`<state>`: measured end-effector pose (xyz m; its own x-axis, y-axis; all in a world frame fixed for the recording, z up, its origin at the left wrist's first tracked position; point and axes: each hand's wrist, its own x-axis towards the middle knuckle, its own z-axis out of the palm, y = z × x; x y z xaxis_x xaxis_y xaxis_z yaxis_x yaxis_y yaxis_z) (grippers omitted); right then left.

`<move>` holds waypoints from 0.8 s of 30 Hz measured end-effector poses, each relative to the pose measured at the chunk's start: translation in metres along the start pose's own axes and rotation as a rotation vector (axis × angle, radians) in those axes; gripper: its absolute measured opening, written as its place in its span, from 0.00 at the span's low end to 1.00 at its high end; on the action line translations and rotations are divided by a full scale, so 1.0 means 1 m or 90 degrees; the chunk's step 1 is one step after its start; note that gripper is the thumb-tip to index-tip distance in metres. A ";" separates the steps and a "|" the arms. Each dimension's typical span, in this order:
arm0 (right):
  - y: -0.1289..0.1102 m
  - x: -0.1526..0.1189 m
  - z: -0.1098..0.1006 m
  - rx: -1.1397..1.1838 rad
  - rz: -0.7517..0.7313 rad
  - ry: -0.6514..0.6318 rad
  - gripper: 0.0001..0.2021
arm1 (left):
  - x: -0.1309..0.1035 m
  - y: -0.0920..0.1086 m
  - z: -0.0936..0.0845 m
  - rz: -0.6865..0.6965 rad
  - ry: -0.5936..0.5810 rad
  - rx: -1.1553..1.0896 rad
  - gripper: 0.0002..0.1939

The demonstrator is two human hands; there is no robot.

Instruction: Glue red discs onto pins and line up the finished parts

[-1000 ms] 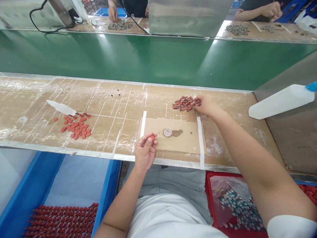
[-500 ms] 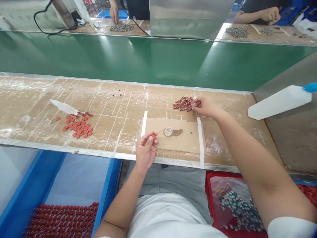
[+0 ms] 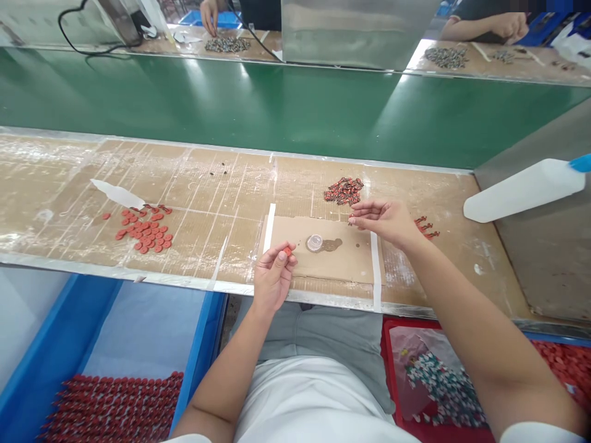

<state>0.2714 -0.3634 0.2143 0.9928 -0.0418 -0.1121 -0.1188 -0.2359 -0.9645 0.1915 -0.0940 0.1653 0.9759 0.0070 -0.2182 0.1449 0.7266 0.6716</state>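
My left hand [image 3: 273,274] pinches a red disc [image 3: 287,251] between thumb and fingers, over the left part of a cardboard sheet [image 3: 341,271]. My right hand [image 3: 381,220] holds a small red and dark piece [image 3: 351,219] at its fingertips, just below a pile of similar pieces [image 3: 343,191]. Between the hands a small round clear dish [image 3: 314,243] sits on the cardboard, beside a wet brown stain. Several red discs [image 3: 150,234] lie in a loose group at the left. A few red pieces [image 3: 427,227] lie beyond my right forearm.
A white bottle [image 3: 521,189] with a blue cap leans at the right. Below the table edge are a blue bin [image 3: 196,351] with rows of red parts and a red tray [image 3: 389,369] of small green and white parts. Across the green belt [image 3: 277,111], other people's hands work near piles.
My right hand has moved away from the pile, down and slightly left, with a small piece at its fingertips. The red pieces beyond my right forearm now show. My left hand has barely moved.
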 end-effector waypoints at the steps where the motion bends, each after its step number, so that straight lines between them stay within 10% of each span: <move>1: 0.003 -0.004 0.003 -0.011 -0.012 0.012 0.27 | 0.000 0.000 0.000 0.002 0.000 0.000 0.14; 15: 0.035 -0.024 0.010 -0.360 -0.174 0.076 0.12 | -0.001 0.001 0.002 0.006 -0.009 0.000 0.13; 24: 0.010 -0.045 0.056 0.035 -0.131 0.177 0.16 | -0.004 0.003 0.000 -0.013 -0.054 -0.010 0.15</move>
<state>0.2265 -0.3094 0.1965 0.9533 -0.2636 0.1477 0.0914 -0.2144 -0.9725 0.1884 -0.0925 0.1681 0.9831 -0.0661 -0.1706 0.1633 0.7372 0.6557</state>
